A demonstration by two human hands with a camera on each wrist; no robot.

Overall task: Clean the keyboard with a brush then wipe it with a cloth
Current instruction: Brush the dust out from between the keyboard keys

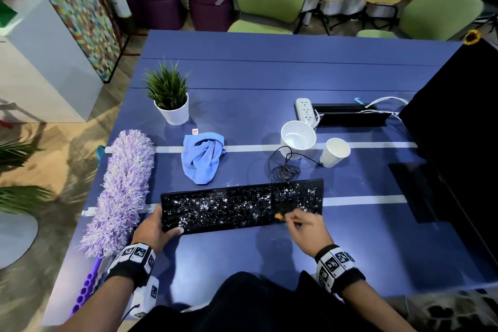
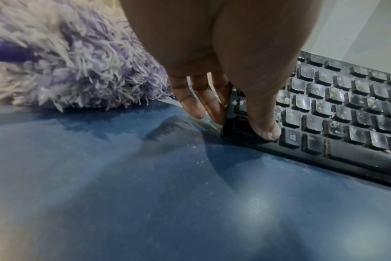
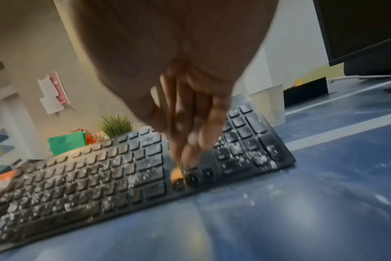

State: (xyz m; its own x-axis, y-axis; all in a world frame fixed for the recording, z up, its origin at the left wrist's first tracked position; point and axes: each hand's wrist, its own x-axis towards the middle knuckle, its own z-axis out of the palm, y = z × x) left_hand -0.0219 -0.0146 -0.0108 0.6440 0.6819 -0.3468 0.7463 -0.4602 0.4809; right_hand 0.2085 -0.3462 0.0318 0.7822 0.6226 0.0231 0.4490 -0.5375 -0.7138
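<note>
Both hands sit low in the head view, right up against the keyboard (image 1: 242, 206). Left hand (image 1: 155, 229) has the lower-left corner of the board clamped: thumb (image 2: 265, 123) curled over the top by the Ctrl key, the other fingers (image 2: 193, 107) tucked down along the left end, tips at the counter (image 1: 242, 259). So that grip is closed on the keyboard itself.

Right hand (image 1: 307, 228) is at the near edge, right of centre. It's pinching a thin brush (image 1: 280, 216) between thumb and curled fingers, kind of like a pen. The orange tip points left and touches the keys around the gap before the numpad. The right wrist view is blurry, so I can't tell exactly which key the tip (image 3: 176, 175) is on.

Keyboard lies flat on the blue counter, long axis running left to right across the frame, its right end a bit higher in the picture. White dust all over the keys, some crumbs on the counter too.

Blue cloth (image 1: 203, 158) sits crumpled just above the keyboard, not touching it. A purple duster (image 1: 121, 191) lies along the left side of the frame, near the left hand.
</note>
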